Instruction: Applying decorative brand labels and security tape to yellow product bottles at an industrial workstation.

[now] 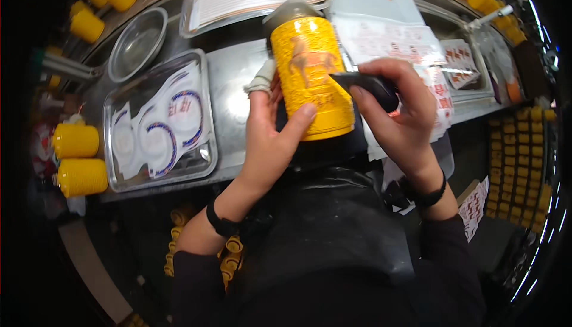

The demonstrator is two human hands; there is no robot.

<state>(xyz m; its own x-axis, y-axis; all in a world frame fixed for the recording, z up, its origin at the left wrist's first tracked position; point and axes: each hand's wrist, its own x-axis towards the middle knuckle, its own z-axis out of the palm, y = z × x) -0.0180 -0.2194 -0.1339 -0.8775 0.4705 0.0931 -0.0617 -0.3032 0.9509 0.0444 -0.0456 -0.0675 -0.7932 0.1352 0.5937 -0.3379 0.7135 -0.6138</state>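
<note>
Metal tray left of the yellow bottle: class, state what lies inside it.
Inside the metal tray lie round white labels with blue-and-red rims, overlapping in a loose pile. They hide most of the tray floor, and any labels underneath cannot be seen.

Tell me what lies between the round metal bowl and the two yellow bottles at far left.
In the head view, a metal tray of round labels lies between the bowl and those bottles.
</note>
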